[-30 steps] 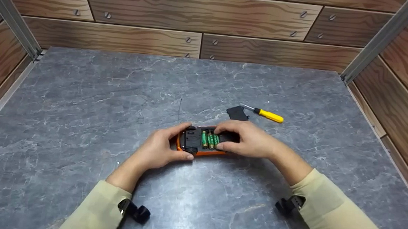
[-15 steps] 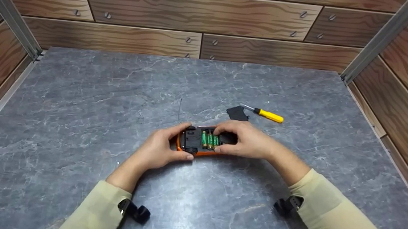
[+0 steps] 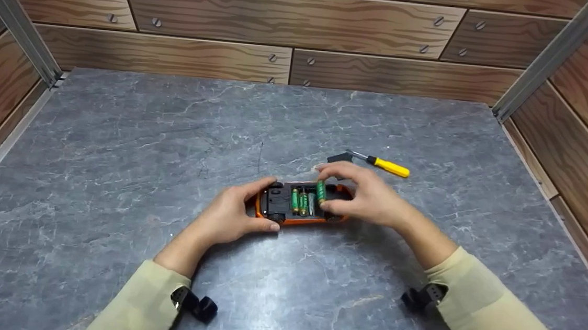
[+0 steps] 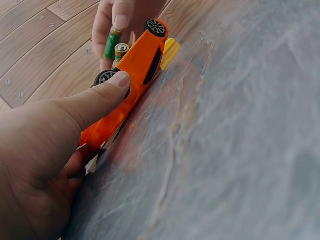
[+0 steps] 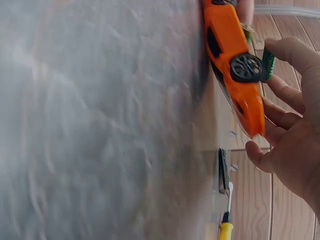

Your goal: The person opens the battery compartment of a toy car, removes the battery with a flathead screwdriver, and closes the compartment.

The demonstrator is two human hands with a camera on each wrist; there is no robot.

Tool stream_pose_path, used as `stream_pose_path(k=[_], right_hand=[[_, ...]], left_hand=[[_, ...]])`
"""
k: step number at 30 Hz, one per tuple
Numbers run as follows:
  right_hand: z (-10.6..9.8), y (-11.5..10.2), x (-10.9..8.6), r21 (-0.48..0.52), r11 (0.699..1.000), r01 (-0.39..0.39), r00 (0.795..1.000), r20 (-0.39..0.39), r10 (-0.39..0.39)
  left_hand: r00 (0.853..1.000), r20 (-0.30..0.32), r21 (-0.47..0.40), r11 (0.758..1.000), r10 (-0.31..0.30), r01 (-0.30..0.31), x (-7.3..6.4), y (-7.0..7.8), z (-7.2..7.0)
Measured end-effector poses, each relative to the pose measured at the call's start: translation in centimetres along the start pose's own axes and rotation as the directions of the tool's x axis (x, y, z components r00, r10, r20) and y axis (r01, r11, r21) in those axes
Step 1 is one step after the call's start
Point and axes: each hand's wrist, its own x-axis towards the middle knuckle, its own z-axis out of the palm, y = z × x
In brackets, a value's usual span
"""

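Observation:
An orange toy car lies upside down on the table, its black underside and battery compartment facing up. My left hand grips one end of it, thumb along the near side by a wheel, as the left wrist view also shows. Between thumb and finger my right hand pinches a green battery, lifted above the compartment. Two green batteries sit in the compartment, beside a bare slot. In the right wrist view the pinched battery stands close over the car's wheel.
A black battery cover lies behind my right hand, partly hidden by it. Touching its far corner is the tip of a screwdriver with a yellow handle. A thin wire antenna reaches back from the car. Wood-patterned walls enclose the table.
My right hand has pulled one battery up out of the compartment and moved slightly right with it. The slot beneath now shows bare. My left hand has stayed on the car.

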Motion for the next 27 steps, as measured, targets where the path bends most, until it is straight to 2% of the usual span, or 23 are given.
stream_pose_path(k=[6, 10, 18, 27], right_hand=[[-2.4, 1.4, -1.1, -0.013, 0.999, -0.042, 0.991, -0.126, 0.040], [-3.6, 2.9, -2.0, -0.054, 0.995, -0.084, 0.982, -0.174, 0.073], [-4.7, 5.9, -3.3, -0.104, 0.981, -0.166, 0.974, -0.173, 0.147], [-4.8, 7.4, -3.8, -0.111, 0.970, -0.214, 0.971, -0.133, 0.199]], left_hand=[[1.000, 0.001, -0.011, 1.000, -0.009, 0.009, 0.1, 0.0, 0.1], [1.000, 0.000, -0.010, 1.000, -0.010, 0.010, 0.0, 0.0, 0.1], [1.000, 0.009, -0.011, 1.000, -0.022, 0.022, 0.1, 0.0, 0.0], [1.000, 0.004, 0.006, 1.000, -0.023, 0.023, 0.1, 0.0, 0.0]])
